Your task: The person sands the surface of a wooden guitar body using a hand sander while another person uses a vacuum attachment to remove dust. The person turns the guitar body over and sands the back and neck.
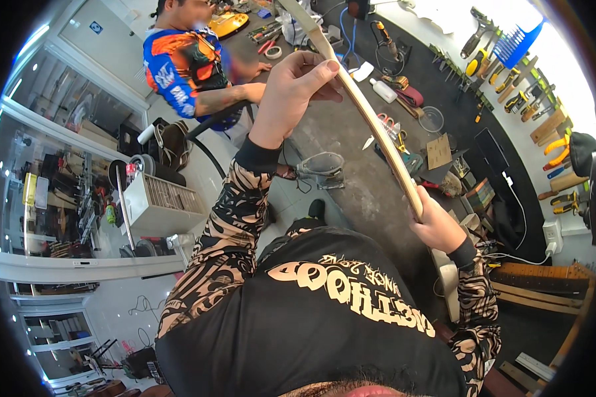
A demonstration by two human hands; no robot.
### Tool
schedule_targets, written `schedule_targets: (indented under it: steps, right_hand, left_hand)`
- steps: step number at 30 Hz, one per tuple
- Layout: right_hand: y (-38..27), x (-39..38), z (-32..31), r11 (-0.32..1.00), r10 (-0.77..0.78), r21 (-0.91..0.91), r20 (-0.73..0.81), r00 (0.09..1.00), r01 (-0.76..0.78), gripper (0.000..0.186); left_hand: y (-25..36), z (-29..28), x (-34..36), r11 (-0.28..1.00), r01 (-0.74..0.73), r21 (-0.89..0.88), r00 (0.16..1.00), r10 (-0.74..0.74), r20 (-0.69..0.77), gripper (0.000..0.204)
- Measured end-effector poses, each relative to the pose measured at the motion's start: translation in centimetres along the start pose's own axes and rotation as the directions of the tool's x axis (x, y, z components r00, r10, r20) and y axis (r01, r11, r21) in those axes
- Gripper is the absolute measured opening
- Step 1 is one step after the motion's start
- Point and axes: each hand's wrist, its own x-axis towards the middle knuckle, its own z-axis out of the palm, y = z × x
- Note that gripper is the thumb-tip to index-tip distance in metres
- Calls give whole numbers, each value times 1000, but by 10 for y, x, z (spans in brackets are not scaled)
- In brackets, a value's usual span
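Observation:
Raised over the dark workbench (318, 135) is a long, slim pale wooden guitar neck (375, 126), seen along its edge and slanting from the top centre down to the right. My left hand (302, 92) grips it near its upper part, with the thumb pressed along the wood. Fingers of my right hand (438, 223) close round the lower end; some of them are hidden behind the wood. Below the neck lie red-handled scissors (387, 123) and a brown card (438, 151).
Another person (185, 66) stands at the bench's far left, near a yellow guitar body (228, 25). A white bottle (383, 91), a clear round container (431, 119) and a tape roll (273, 52) sit on the bench. Several hand tools hang on the right wall (516, 86).

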Motion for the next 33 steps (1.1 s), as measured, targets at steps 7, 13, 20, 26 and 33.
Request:
schedule_targets:
  steps: [7,13,20,26,33]
  right_hand:
    - [-5,14,-9,974,222,-8,240,945,-226,53]
    - [19,39,0,946,307,-10,356,883,-325,54]
    - [62,77,20,890,413,-39,487,769,-453,59]
    - [109,98,49,883,399,2,525,752,-470,55]
    - [123,127,61,800,506,-47,589,630,-598,52]
  left_hand:
    - [-36,-23,3,985,145,90,988,-139,-63,37]
    - [-92,-51,7,949,271,162,962,-262,-78,40]
    - [-200,-86,21,824,538,178,840,-541,-31,46]
    - [-276,-110,23,713,659,239,731,-682,19,49]
    - [-329,-118,16,668,685,292,702,-712,-17,49]
